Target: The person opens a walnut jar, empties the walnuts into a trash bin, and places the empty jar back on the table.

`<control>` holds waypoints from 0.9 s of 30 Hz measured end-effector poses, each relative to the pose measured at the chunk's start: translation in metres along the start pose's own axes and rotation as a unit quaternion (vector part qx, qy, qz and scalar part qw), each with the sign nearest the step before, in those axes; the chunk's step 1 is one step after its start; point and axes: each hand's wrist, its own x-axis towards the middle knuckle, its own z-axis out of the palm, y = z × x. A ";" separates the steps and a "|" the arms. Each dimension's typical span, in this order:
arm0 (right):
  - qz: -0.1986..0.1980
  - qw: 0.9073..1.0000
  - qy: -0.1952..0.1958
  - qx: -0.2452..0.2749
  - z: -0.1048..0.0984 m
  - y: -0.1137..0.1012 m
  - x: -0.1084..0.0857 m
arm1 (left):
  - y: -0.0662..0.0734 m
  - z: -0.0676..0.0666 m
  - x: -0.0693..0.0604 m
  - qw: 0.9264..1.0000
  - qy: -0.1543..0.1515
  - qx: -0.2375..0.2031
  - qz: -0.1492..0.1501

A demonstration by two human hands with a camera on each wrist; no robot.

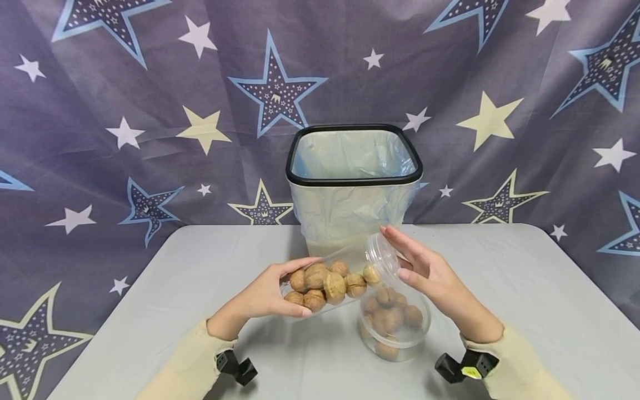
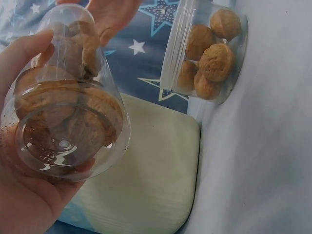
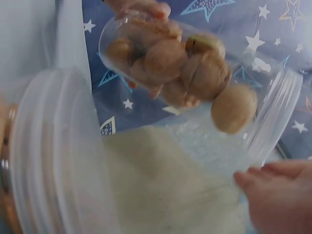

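The left hand [image 1: 265,291] grips a jar [image 1: 382,256] of walnuts [image 1: 334,287], long axis left to right — mouth by the far side of the tub [image 1: 410,345], just beside the outstretched right hand [image 1: 427,269].

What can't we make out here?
Floor of white black-rimmed bin: head view, hidden by front wall.
Count of brown walnuts in the tilted clear plastic jar: head view, left hand and overlap hide some.
Right hand, whole: left wrist view, top edge crops it.
Round clear plastic tub, full outline: right wrist view, cut by left edge.
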 end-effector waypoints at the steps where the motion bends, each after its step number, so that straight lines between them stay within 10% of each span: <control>1: 0.019 0.999 0.018 -0.017 0.001 -0.002 -0.001 | 0.001 0.000 0.000 1.000 0.004 0.005 -0.004; 11: 0.166 0.971 0.119 -0.122 0.015 -0.017 -0.001 | 0.005 0.004 0.002 0.998 0.039 0.052 -0.026; 27: 0.007 0.999 0.037 0.030 0.004 -0.002 -0.001 | 0.002 0.002 0.000 0.999 0.021 0.025 -0.002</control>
